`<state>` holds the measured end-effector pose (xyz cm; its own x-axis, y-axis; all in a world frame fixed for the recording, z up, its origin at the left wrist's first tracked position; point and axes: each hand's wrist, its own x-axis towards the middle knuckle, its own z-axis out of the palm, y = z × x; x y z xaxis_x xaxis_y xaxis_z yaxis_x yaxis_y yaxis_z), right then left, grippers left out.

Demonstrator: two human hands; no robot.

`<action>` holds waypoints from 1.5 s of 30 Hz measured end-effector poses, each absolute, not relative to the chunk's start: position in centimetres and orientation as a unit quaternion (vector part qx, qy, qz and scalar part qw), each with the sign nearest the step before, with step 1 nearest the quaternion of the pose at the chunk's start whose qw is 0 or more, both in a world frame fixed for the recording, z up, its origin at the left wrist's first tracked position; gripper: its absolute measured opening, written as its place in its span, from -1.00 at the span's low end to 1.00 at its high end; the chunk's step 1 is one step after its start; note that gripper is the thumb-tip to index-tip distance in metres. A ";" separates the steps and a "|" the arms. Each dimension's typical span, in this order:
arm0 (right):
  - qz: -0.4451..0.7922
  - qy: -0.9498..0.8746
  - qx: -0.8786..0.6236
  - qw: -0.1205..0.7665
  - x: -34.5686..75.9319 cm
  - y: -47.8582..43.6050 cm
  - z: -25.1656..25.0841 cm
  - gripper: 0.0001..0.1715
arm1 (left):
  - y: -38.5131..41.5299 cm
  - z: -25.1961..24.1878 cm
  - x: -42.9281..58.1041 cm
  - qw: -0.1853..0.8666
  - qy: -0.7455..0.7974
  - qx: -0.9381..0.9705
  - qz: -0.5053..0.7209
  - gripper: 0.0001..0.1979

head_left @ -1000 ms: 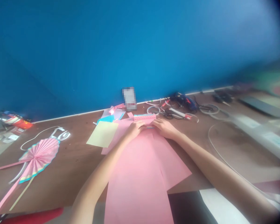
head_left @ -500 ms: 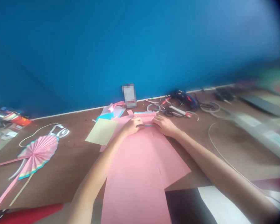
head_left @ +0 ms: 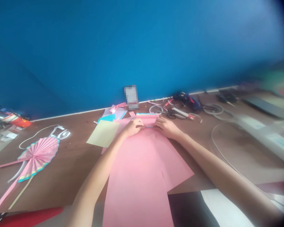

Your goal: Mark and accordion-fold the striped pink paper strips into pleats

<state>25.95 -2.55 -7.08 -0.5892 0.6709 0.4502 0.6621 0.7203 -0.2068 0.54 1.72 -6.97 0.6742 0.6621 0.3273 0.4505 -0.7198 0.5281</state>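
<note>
A long sheet of pink paper (head_left: 137, 183) runs from the near edge of the desk up to my hands, with a narrow folded band along its far end. My left hand (head_left: 133, 126) pinches the left end of this band. At the right end, my right hand (head_left: 167, 127) has its fingers closed on the same fold. A thin bluish line shows between the fingertips. Just beyond lies a dotted pink strip (head_left: 147, 116) with a blue edge. Another pink sheet (head_left: 177, 171) spreads out under the long one to the right.
On the left lies a pleated pink paper fan (head_left: 38, 156) with ribbons. A pale yellow sheet (head_left: 103, 133) sits beside my left forearm. Cables and a glue gun (head_left: 190, 102) are at the back right, near a white power strip (head_left: 267, 135). A blue wall (head_left: 132, 47) rises behind the desk.
My left fingers have pressed closer together on the fold, and the dark gap by them has closed. The folded edge has shifted very slightly; the hands stay nearly in place.
</note>
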 end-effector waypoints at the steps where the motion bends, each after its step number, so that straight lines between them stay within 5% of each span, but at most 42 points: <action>1: 0.006 -0.892 -0.373 0.256 25.9 -2.6 -7.1 -0.77 | 1.7 -7.0 0.5 0.208 0.311 0.891 0.257 -0.85; 21: -0.008 -0.883 -0.397 0.251 25.3 -2.8 -7.2 -0.80 | 1.8 -6.6 0.9 0.265 0.379 0.867 0.187 -0.73; 36: -0.042 -0.896 -0.368 0.245 25.0 -3.2 -7.1 -0.66 | 0.0 -4.1 1.4 0.053 0.330 0.939 0.084 -0.68; 45: -0.043 -0.905 -0.339 0.254 25.0 -3.1 -7.4 -0.70 | -0.7 -3.5 1.6 0.036 0.337 0.938 0.070 -0.64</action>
